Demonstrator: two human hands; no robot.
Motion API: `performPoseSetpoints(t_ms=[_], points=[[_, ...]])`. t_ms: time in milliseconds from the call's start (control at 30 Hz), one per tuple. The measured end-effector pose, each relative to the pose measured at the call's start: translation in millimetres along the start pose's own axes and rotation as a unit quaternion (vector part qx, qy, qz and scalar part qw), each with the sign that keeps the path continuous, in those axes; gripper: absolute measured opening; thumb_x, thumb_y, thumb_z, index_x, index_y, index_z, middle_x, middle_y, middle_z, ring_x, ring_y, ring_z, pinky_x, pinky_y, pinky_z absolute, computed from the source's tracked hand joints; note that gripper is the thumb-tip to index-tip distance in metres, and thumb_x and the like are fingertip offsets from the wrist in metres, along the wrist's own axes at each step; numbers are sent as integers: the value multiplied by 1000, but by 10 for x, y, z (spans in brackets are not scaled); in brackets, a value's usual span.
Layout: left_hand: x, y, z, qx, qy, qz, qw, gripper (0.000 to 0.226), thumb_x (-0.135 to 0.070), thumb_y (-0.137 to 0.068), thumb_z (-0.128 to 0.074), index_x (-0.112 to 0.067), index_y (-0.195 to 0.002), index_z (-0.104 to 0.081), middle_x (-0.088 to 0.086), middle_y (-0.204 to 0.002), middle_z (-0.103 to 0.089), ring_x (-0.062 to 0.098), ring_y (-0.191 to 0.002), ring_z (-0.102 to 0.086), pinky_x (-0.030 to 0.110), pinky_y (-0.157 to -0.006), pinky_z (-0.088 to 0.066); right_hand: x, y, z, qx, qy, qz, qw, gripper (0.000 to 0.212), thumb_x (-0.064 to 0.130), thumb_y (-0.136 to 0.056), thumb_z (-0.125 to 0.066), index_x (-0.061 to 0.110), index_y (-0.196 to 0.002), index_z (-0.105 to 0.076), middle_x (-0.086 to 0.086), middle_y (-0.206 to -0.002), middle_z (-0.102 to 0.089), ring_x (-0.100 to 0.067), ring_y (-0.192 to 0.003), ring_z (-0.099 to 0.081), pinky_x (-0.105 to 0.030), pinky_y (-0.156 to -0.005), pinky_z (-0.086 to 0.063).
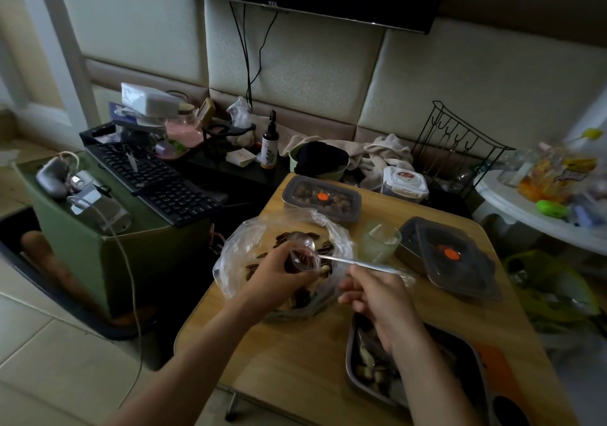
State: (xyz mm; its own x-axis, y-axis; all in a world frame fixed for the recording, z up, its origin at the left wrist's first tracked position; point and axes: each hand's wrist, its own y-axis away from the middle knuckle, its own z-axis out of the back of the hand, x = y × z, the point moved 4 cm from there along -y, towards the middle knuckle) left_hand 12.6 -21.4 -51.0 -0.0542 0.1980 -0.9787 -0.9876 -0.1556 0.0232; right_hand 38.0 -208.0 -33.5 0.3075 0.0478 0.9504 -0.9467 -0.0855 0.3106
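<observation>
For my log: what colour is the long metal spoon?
Silver: the long metal spoon, head view.

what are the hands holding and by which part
The left hand grips a clear cup round its side; the right hand holds a spoon by its handle.

On the wooden bench (295, 353) sit a grey lidded box (322, 200) at the far edge, a second lidded box (455, 256) to the right and a pale green cup (381, 241) between them; behind are a black keyboard (157, 179) and a spray bottle (270, 143).
</observation>
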Motion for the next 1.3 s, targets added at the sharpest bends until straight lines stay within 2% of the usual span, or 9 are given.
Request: performPoseSetpoints(t_ms=[233,333,467,567,700,833,900,1100,1300], points=[[33,-36,-35,39,-6,-7,999,43,-24,-85,-81,-32,-120,-57,1,-118,-65,16,-105,-68,35,-88,-61,71,-45,-239,54,38,46,997,14,24,-99,-70,12,-105,-75,-6,-88,-75,-13,-55,-62,-18,-43,-38],[16,-39,-49,40,-28,-30,998,36,-20,-89,-76,-29,-118,-57,-3,-111,-65,7,-96,-68,25,-80,-59,72,-62,-351,71,68,45,994,11,21,-96,-73,14,-105,-73,-6,-87,-74,-12,-56,-60,-16,-43,-40],[22,-58,-64,40,-69,-49,996,33,-19,-90,-74,-31,-116,-58,-7,-108,-63,7,-96,-65,34,-87,-60,2,-133,-416,49,73,19,996,9,8,-98,-65,12,-103,-71,-5,-72,-66,-9,-50,-55,-17,-44,-42],[13,-70,-82,43,-91,-67,993,35,-25,-87,-77,-31,-117,-58,-9,-109,-65,5,-97,-65,38,-89,-59,-40,-180,-402,8,51,24,998,12,13,-101,-63,13,-99,-74,-2,-61,-63,-8,-50,-54,-24,-56,-49],[-15,-67,-133,52,-109,-73,990,38,-26,-90,-74,-28,-124,-57,-8,-110,-66,5,-94,-67,37,-87,-60,-44,-161,-394,-54,28,57,996,9,22,-99,-68,19,-95,-75,-3,-78,-73,-7,-56,-58,-27,-62,-53],[-52,-41,-146,47,-107,-80,990,38,-23,-93,-72,-25,-127,-55,-9,-109,-66,3,-93,-66,34,-88,-59,-73,-128,-444,-99,44,105,989,8,32,-97,-70,26,-95,-75,3,-96,-75,-12,-90,-72,-33,-79,-63],[-58,-30,-142,55,-89,-73,992,37,-23,-93,-72,-26,-125,-55,-8,-109,-65,0,-92,-65,31,-87,-59,-81,-107,-464,-108,30,102,988,12,33,-98,-69,24,-101,-76,4,-98,-75,-12,-93,-72,-36,-84,-63],[-76,-25,-95,96,-6,-49,994,29,-34,-93,-71,-33,-120,-60,-7,-112,-65,0,-94,-66,22,-78,-57,-68,-60,-416,-102,-3,68,992,20,38,-102,-63,21,-104,-73,1,-97,-75,-14,-92,-72,-38,-85,-63],[-27,-64,-23,-11,-66,-71,995,8,-39,-97,-64,-34,-102,-66,-10,-95,-68,-3,-85,-64,21,-74,-57,-23,40,-451,-78,-19,30,996,32,34,-110,-47,17,-101,-73,-1,-99,-73,-14,-91,-66,-27,-71,-48]])
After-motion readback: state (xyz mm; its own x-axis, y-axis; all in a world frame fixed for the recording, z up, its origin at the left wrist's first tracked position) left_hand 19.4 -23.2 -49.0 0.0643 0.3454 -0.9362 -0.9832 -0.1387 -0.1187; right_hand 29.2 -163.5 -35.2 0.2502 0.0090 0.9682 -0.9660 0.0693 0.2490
